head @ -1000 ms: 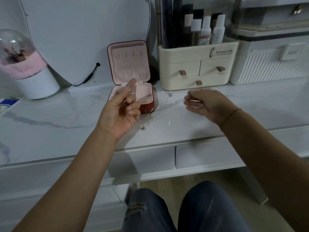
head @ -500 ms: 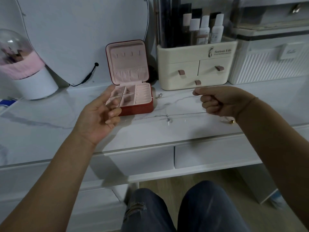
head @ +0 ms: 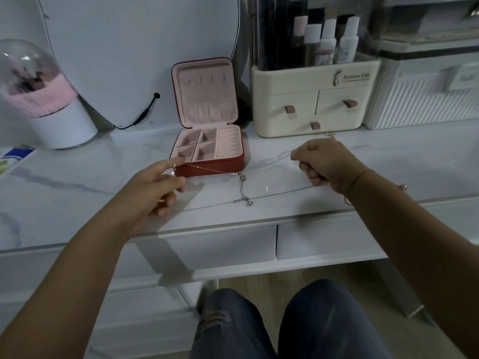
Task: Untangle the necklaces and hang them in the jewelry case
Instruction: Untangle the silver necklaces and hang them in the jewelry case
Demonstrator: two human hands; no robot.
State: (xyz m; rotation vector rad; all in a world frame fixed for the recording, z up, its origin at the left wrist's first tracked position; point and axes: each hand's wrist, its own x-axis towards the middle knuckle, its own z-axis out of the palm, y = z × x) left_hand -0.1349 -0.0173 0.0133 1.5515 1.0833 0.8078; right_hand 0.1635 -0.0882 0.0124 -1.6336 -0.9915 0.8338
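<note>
- I hold the necklaces (head: pixel 243 189) stretched between my left hand (head: pixel 153 190) and right hand (head: pixel 324 164), low over the table (head: pixel 77 177) and just in front of the case (head: pixel 210 151).
- My left index finger is straight and points at the case's front left corner. My other left fingers are curled.
- A fine gold chain (head: pixel 207 170) leaves from under that finger. I cannot tell whether it is hooked or pinched there.
- My right fingers are curled, and thumb and forefinger pinch a fine silver chain (head: pixel 274 163).
- Both chains run taut to a knot (head: pixel 242 176) off the case's front right corner. A short tangled length with small pendants hangs below it.
- A second silver strand (head: pixel 285 193) runs along the table front, from my curled left fingers toward my right hand.
- The case is red outside and pink inside. Its lid stands upright with a row of hooks above a gathered pocket. Its base has four square compartments and ribbed rows on the right.
</note>
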